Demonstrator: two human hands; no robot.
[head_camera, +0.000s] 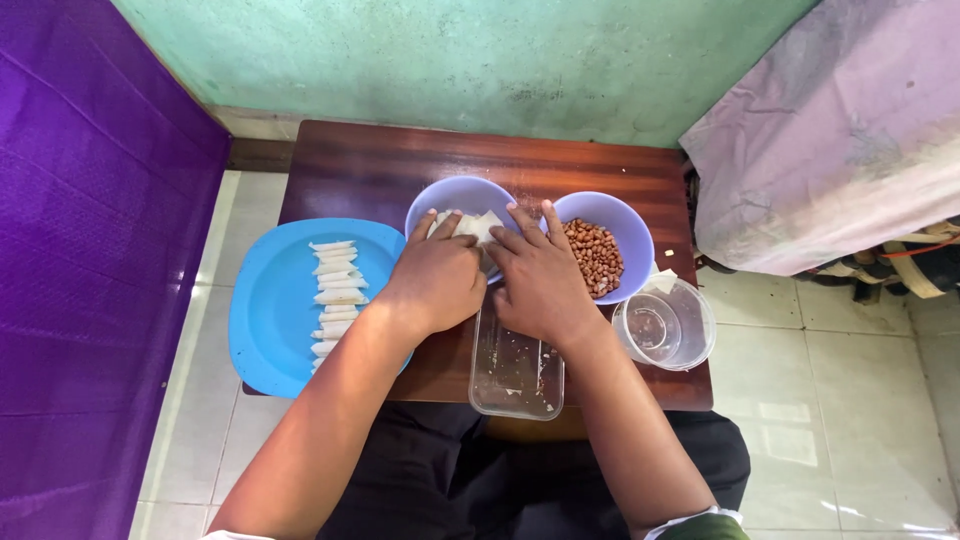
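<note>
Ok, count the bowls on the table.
2 purple bowls: one at the table's middle, partly under both hands and holding pale wrappers; the other to its right, holding peanuts. None seems hidden.

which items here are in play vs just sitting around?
In play:
- left hand and right hand on pale wrappers
- purple bowl holding them
- clear rectangular tray under the hands

Sitting around:
- bowl of peanuts
- blue plate with folded rolls
- clear round tub
</note>
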